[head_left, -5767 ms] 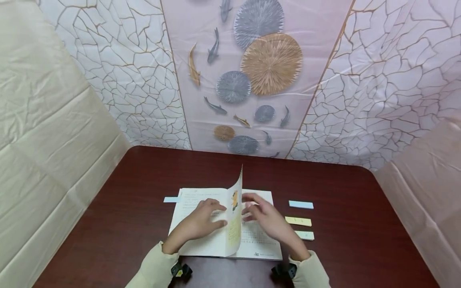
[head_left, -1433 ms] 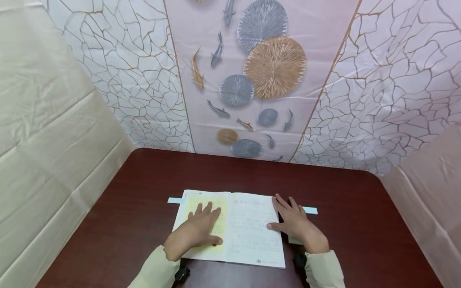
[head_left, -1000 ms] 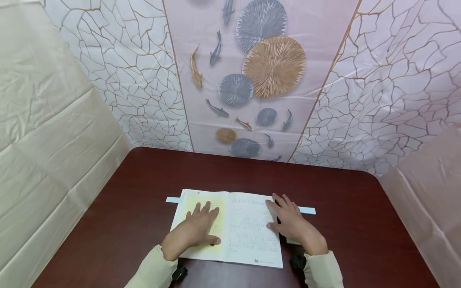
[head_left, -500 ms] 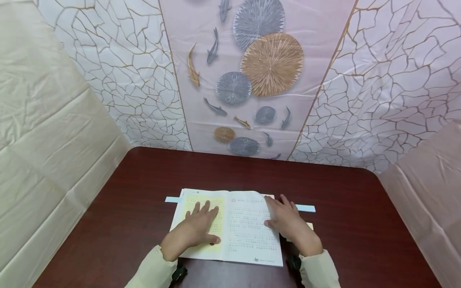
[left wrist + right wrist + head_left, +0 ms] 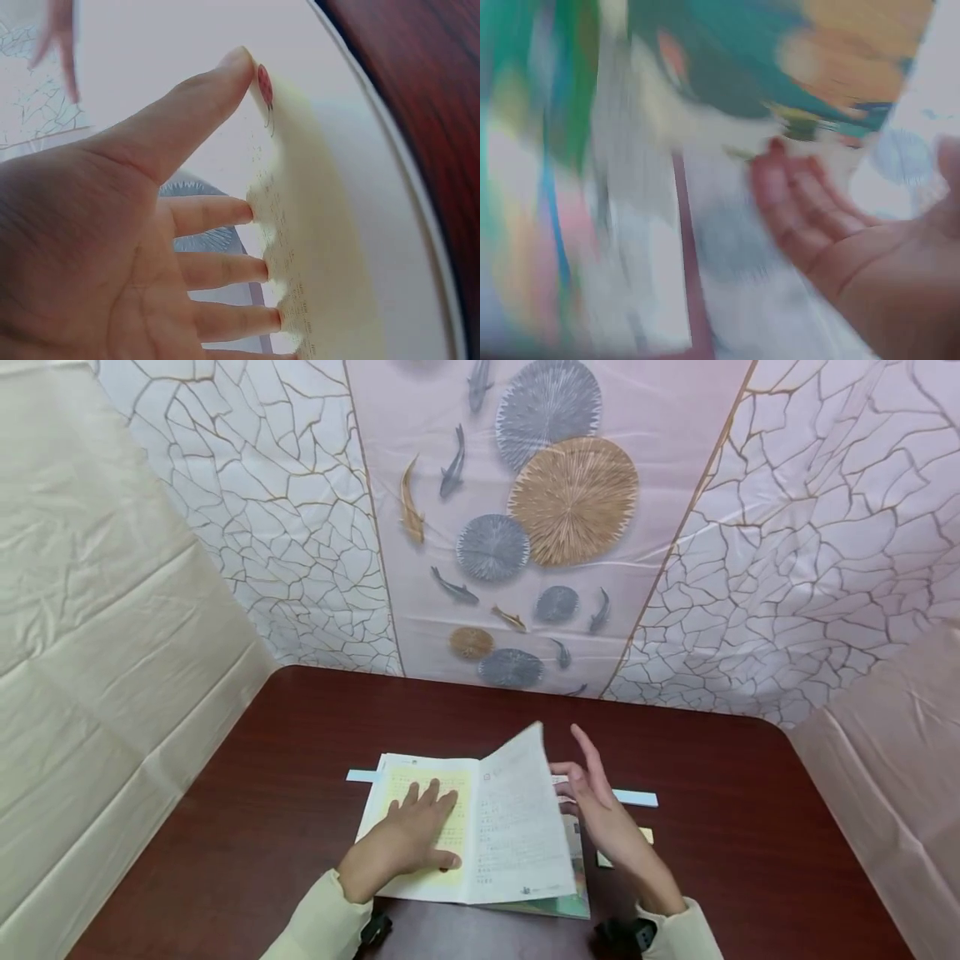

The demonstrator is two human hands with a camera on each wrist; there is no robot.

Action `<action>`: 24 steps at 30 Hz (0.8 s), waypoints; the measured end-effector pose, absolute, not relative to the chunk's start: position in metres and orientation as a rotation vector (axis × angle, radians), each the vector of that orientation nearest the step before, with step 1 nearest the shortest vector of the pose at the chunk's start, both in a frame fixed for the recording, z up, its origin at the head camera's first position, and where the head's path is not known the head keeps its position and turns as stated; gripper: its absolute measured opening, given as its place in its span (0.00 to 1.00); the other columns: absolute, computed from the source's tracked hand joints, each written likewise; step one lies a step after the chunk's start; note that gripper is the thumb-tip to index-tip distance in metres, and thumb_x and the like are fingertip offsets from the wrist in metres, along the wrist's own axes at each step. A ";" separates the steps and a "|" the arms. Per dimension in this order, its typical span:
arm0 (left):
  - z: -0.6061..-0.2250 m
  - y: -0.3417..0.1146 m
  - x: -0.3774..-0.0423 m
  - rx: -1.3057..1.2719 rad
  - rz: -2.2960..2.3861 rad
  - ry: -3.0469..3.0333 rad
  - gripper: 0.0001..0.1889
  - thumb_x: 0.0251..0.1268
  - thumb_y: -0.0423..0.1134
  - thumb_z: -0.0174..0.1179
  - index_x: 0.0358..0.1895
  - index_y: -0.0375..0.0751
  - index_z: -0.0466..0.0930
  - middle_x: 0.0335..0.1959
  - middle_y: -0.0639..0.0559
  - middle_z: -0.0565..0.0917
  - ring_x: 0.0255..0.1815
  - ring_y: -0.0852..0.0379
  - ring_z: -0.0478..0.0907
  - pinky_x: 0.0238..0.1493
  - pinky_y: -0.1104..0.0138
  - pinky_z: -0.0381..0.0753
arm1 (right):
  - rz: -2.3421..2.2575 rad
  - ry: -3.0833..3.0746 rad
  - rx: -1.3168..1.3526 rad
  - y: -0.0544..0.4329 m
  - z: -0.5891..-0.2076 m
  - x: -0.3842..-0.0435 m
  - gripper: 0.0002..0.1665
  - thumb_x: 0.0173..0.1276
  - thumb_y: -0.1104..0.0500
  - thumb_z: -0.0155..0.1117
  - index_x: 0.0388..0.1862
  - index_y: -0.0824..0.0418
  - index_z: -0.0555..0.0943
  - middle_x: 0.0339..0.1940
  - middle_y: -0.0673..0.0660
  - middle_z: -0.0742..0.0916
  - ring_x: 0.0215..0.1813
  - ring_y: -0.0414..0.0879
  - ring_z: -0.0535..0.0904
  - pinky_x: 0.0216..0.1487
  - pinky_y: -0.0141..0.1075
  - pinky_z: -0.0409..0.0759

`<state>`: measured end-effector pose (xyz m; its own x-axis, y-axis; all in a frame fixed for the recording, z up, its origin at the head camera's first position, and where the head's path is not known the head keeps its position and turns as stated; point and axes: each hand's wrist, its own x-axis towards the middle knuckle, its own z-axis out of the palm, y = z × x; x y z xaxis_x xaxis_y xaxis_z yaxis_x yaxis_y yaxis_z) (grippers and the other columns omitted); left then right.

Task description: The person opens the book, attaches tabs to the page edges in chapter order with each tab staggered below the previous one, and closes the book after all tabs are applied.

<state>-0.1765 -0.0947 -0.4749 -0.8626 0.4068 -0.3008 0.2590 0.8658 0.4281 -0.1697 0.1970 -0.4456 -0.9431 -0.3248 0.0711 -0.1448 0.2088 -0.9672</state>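
An open book (image 5: 431, 772) lies on the table; its left page has a yellow text block. My left hand (image 5: 405, 843) rests flat on that page with fingers spread, the thumb near a printed ladybug (image 5: 265, 84). The right-hand page (image 5: 517, 827) stands partly lifted, leaning leftward. Behind its right edge are fingers of my right hand (image 5: 611, 822), straight or slightly bent, another finger raised away from the paper. Under the lifted page a colourful picture page (image 5: 573, 893) shows. In the blurred right wrist view, coloured printing (image 5: 765, 67) fills the area above the fingertips.
A light blue strip (image 5: 362, 776) sticks out from the book's left edge. Right of the book lie another blue strip (image 5: 636, 797) and a yellow strip (image 5: 647, 835), with a pale green one (image 5: 603, 860) partly hidden by the right hand. Patterned cloth hangs behind the dark red table (image 5: 322, 718).
Earlier, another page was turned over to the left and both hands flattened the spread. Since then the right hand has lifted the right page's outer edge; the left hand has stayed put.
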 end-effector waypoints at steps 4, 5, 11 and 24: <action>-0.472 -0.096 -0.175 0.590 0.462 2.640 0.43 0.67 0.55 0.72 0.83 0.62 0.62 0.87 0.35 0.47 0.82 0.20 0.48 0.71 0.26 0.59 | -1.897 2.095 -0.382 0.173 -0.453 -0.167 0.30 0.91 0.52 0.39 0.81 0.67 0.60 0.61 0.67 0.80 0.54 0.47 0.83 0.53 0.44 0.85; -0.471 -0.095 -0.174 0.617 0.433 2.641 0.41 0.69 0.55 0.71 0.83 0.66 0.62 0.87 0.35 0.45 0.81 0.19 0.49 0.70 0.26 0.61 | -1.833 2.104 -0.377 0.167 -0.456 -0.166 0.28 0.90 0.53 0.41 0.77 0.70 0.65 0.59 0.66 0.82 0.54 0.47 0.83 0.53 0.45 0.85; -0.471 -0.091 -0.168 0.688 0.319 2.689 0.38 0.67 0.56 0.66 0.80 0.68 0.67 0.88 0.38 0.44 0.78 0.15 0.52 0.65 0.24 0.64 | -1.454 2.323 -0.454 0.146 -0.471 -0.159 0.22 0.86 0.54 0.54 0.69 0.66 0.74 0.57 0.61 0.84 0.58 0.54 0.82 0.56 0.50 0.82; -0.477 -0.134 -0.205 0.654 1.082 2.639 0.21 0.84 0.50 0.55 0.67 0.43 0.82 0.68 0.39 0.81 0.71 0.38 0.76 0.69 0.38 0.73 | -1.196 2.568 -0.754 0.124 -0.482 -0.144 0.37 0.83 0.46 0.60 0.82 0.58 0.64 0.75 0.60 0.76 0.74 0.57 0.72 0.70 0.58 0.74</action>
